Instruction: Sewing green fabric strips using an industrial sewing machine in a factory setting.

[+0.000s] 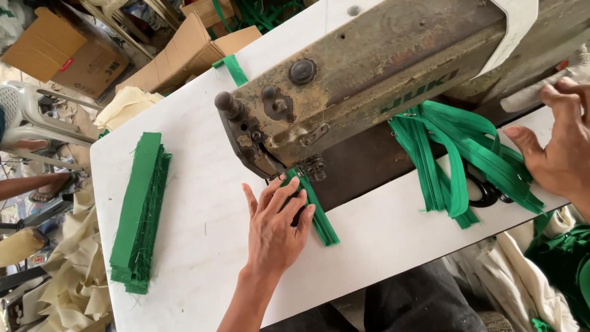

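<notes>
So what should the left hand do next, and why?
Probably ease the strip further under the foot. The left hand lies flat on it at the machine, most of the strip is not yet under the foot, and the right hand is off by the loose strips.

Showing: one sewing machine [369,74], one stack of green strips [140,212], one pair of scissors [485,192], three cardboard boxes [61,52], two hands.

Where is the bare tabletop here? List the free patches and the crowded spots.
Free: white table between the green strip stack and left hand; also the front edge between the folded strip and loose green strips. Crowded: under the sewing machine, and by the right hand over scissors.
</notes>
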